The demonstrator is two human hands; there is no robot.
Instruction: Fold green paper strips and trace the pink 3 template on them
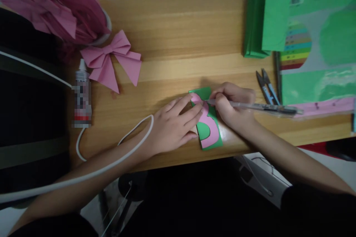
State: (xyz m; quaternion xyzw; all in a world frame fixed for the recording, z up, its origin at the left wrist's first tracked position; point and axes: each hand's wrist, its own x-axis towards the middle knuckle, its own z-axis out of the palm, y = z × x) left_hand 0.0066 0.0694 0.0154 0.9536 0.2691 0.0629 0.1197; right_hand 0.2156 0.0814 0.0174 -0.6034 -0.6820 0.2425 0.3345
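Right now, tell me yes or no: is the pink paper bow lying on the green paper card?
No, the pink paper bow lies on the bare wooden desk, apart from the green paper card.

Pale wood desk (180, 33), smooth with a soft sheen and clear grain. Matt green paper (215, 133) under a matt pink paper cutout (208, 124). The pen (258, 107) looks like clear glossy plastic. Folded pink paper bow (111, 61), matt and creased. Glue tube (81, 100) in shiny plastic. Snips (266, 87) show dull metal blades. Smooth white cable (111, 163), rubbery.
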